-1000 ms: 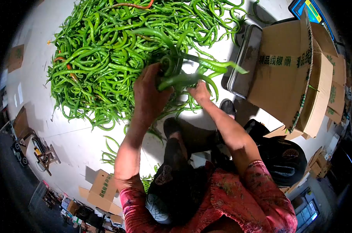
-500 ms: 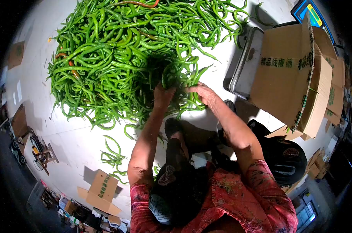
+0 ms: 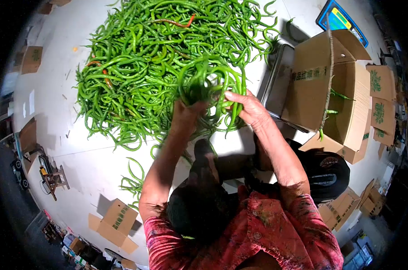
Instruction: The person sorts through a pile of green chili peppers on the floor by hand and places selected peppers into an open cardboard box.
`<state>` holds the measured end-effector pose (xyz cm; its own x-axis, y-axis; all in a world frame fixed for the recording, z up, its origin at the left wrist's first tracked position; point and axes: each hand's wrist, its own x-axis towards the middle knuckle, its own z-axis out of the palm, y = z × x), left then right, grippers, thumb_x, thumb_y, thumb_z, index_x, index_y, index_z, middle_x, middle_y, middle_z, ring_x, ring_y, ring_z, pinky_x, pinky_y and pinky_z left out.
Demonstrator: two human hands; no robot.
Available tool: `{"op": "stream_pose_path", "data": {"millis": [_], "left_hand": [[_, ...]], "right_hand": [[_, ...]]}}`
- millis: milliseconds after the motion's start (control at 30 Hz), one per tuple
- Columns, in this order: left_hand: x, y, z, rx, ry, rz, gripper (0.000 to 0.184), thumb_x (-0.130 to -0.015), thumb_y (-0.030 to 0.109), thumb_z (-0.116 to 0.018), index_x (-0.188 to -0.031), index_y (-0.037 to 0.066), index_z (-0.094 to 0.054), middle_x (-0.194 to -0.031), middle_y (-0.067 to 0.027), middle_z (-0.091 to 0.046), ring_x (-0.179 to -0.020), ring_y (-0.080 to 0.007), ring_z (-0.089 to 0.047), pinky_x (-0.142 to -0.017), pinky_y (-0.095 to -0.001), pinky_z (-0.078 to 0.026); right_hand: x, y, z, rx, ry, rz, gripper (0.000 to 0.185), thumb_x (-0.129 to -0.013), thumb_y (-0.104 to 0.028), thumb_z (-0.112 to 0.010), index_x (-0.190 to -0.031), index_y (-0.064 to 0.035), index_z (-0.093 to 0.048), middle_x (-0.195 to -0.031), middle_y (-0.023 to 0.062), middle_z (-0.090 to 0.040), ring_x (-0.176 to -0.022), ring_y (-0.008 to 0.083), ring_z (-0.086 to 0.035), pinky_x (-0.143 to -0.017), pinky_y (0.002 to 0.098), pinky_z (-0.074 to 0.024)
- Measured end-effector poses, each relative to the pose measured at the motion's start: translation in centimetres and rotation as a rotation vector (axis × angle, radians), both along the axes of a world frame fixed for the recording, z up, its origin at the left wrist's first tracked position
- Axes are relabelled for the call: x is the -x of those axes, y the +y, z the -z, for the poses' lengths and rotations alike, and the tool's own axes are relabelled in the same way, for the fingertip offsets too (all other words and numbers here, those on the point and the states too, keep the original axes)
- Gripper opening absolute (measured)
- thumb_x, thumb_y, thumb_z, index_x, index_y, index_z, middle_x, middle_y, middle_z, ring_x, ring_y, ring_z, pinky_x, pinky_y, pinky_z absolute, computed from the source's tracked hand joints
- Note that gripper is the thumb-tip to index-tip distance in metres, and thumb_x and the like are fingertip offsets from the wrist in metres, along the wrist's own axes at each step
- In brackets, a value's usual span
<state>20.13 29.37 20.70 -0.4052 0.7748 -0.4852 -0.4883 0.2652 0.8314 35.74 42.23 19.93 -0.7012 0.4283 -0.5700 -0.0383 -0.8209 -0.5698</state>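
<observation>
A broad heap of long green chili peppers (image 3: 141, 67) covers the pale floor in front of me, with a few red ones among them. At the heap's near right edge, my left hand (image 3: 187, 118) is closed around a bunch of green chili peppers (image 3: 197, 85); its fingers are partly smeared and in shadow. To its right, my right hand (image 3: 249, 107) grips several more curved green chili peppers (image 3: 233, 96), thumb on top. The two bunches are raised close together above the heap.
An open cardboard box (image 3: 309, 76) stands at right on a metal tray (image 3: 276, 81), a few peppers at its flap. Behind it lies a blue scale display (image 3: 341, 20). A flattened carton (image 3: 116, 222) and loose peppers (image 3: 132, 177) are at lower left.
Both hands have come up from the heap with chili peppers in them, the right one now holding several. The view has shifted slightly, and the box appears turned.
</observation>
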Motion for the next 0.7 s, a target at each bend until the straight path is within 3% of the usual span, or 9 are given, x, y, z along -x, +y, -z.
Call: {"op": "stream_pose_path", "data": {"millis": [200,233,300,500,700], "left_hand": [[1.5,-0.4,-8.8,-0.089,-0.187,0.05,0.032,-0.077,0.011,-0.068,-0.107,0.001,-0.063,-0.096,-0.0073,-0.068,-0.084,-0.0181,-0.064,-0.07,-0.0287,-0.05],[1.6,-0.6,-9.8,-0.147,-0.216,0.07,0.039,-0.078,0.004,-0.066,-0.116,-0.001,-0.057,-0.101,-0.0118,-0.067,-0.088,-0.0203,-0.065,-0.072,-0.0297,-0.05],[1.4,-0.9,-11.5,-0.198,-0.195,0.079,0.04,-0.077,0.002,-0.066,-0.116,-0.002,-0.056,-0.101,-0.0128,-0.067,-0.09,-0.0212,-0.066,-0.071,-0.0303,-0.052],[0.5,-1.8,-17.2,-0.248,-0.105,0.227,0.047,-0.076,-0.001,-0.063,-0.122,-0.003,-0.052,-0.102,-0.0139,-0.066,-0.09,-0.0217,-0.066,-0.064,-0.0281,-0.056],[-1.5,-1.9,-21.1,-0.318,-0.115,0.269,0.053,-0.076,-0.002,-0.063,-0.126,-0.004,-0.047,-0.109,-0.0171,-0.063,-0.096,-0.0234,-0.064,-0.075,-0.0323,-0.055]], "right_hand": [[-1.1,0.2,-6.5,-0.006,0.352,0.118,0.028,-0.087,-0.008,-0.065,-0.114,-0.004,-0.056,-0.099,0.0101,-0.065,-0.091,0.0224,-0.066,-0.086,0.0357,-0.0539],[-1.3,0.1,-7.6,-0.01,0.383,0.108,0.028,-0.087,-0.008,-0.065,-0.114,-0.0039,-0.056,-0.099,0.0103,-0.065,-0.091,0.0226,-0.066,-0.085,0.0354,-0.0544],[-1.8,0.0,-9.5,-0.013,0.443,0.091,0.028,-0.088,-0.008,-0.064,-0.114,-0.0036,-0.056,-0.098,0.0106,-0.065,-0.089,0.0231,-0.067,-0.083,0.035,-0.0556],[-3.3,-0.4,-12.9,-0.038,0.542,0.06,0.028,-0.088,-0.007,-0.063,-0.115,-0.0039,-0.055,-0.095,0.011,-0.065,-0.087,0.024,-0.068,-0.08,0.0352,-0.0569],[-6.3,0.1,-17.3,-0.128,0.503,0.094,0.031,-0.087,-0.006,-0.064,-0.116,-0.002,-0.054,-0.097,0.0101,-0.064,-0.085,0.0233,-0.068,-0.077,0.0339,-0.0578]]}}
